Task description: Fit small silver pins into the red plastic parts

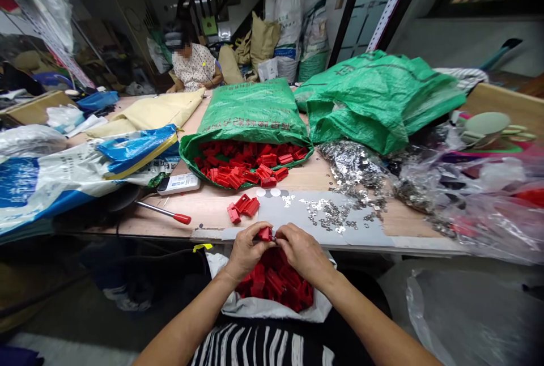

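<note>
My left hand (249,250) is closed around a small red plastic part (264,234) just over the table's front edge. The fingers of my right hand (300,247) pinch together against that part's right side; a small dark metal bit seems to show between the fingertips, too small to name. Below both hands, a white sack (272,316) on my lap holds many red plastic parts (283,284). Just beyond my hands, several loose red parts (244,207) lie on the table, with small metal pieces (331,214) scattered to their right.
A green woven sack (255,106) spills red parts toward me. Another green sack (378,99) and clear plastic bags (480,201) crowd the right. On the left lie a red-handled lever (170,214), a white device (179,183) and a blue-white sack (63,179). A person (198,66) sits across.
</note>
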Motion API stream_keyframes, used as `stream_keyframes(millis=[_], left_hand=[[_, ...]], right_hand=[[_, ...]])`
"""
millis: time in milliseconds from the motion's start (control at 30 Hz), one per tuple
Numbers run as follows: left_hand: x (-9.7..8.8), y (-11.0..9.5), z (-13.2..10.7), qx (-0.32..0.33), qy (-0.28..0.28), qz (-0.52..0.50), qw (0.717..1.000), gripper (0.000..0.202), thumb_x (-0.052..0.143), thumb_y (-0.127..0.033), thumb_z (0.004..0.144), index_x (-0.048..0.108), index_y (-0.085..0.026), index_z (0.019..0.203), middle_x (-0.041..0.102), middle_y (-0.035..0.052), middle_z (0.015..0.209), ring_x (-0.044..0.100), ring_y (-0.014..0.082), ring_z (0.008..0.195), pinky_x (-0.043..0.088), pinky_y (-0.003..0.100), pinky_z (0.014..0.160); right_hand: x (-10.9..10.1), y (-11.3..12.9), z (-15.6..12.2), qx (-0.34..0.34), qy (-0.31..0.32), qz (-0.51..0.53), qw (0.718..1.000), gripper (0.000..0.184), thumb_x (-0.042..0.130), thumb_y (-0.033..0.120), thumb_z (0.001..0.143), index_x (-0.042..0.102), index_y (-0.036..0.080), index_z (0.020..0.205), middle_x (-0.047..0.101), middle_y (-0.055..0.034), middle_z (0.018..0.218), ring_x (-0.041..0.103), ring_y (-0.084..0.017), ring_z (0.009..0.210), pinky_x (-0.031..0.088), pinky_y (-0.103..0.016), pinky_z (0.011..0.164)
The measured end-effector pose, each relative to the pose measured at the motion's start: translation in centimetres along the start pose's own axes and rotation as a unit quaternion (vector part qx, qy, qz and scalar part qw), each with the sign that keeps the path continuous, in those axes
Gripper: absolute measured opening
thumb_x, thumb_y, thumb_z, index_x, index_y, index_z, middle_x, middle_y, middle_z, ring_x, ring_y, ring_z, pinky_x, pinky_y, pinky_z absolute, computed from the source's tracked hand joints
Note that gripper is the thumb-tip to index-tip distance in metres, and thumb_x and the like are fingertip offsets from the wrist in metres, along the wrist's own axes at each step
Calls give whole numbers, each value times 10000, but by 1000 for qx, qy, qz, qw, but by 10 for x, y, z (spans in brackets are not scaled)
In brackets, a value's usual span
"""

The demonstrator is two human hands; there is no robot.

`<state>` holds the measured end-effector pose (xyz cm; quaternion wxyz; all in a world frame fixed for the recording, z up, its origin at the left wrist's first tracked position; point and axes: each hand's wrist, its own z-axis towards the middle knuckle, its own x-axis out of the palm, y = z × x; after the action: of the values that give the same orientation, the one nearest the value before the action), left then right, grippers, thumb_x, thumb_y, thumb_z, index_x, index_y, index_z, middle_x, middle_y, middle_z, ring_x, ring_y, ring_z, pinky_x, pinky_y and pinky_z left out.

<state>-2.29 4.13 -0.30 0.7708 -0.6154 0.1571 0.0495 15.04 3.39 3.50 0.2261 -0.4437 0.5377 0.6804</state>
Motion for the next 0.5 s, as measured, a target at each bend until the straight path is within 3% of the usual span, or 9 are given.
stream_keyframes(millis=[133,200,267,333,400,433,500], left_hand=[[-1,-3,-6,-4,-17,-2,1000,288,725,-207,714,649,-207,992,693,15,931,621,166,847,466,272,793],[0,-8,-9,-17,-36,-33,999,304,735,-213,709,639,-207,998,677,16,959,613,161,865,460,266,797],[0,-18,-11,-56,-55,-127,989,305,736,-236,718,628,-209,1002,663,11,970,611,150,870,458,260,799],[1,-29,-10,-121,-58,-285,949,223,725,-263,741,617,-193,923,667,5,909,619,135,832,461,251,788],[0,-40,-10,-182,-40,-433,882,179,724,-271,749,581,-166,774,663,-3,785,618,111,745,466,231,751],[0,-45,-9,-202,-33,-482,852,209,736,-268,738,559,-158,720,655,-6,737,613,101,711,467,221,735],[0,-50,-10,-226,-23,-527,819,232,759,-261,710,557,-148,697,649,-8,710,607,89,674,474,211,717]], right_hand=[[-3,-7,-9,6,-45,78,996,151,402,171,927,532,210,992,580,-57,1008,573,-196,906,432,-321,798],[-6,-7,-14,7,-33,127,991,151,376,207,936,511,215,1001,603,-40,936,582,-190,838,434,-313,751],[-10,-4,-18,-3,3,181,983,208,347,246,955,487,218,1107,609,5,788,581,-175,721,427,-293,690],[-13,1,-22,-19,33,218,975,315,329,286,975,429,216,1265,579,43,670,561,-163,635,414,-272,649],[-15,8,-25,-30,43,226,973,401,334,316,979,380,212,1363,559,51,635,543,-158,601,398,-254,617],[-15,11,-26,-32,40,224,973,422,341,328,979,377,213,1383,557,48,632,539,-159,598,390,-248,603],[-15,17,-27,-32,27,220,975,434,360,346,976,398,224,1391,555,42,627,540,-164,600,377,-243,585]])
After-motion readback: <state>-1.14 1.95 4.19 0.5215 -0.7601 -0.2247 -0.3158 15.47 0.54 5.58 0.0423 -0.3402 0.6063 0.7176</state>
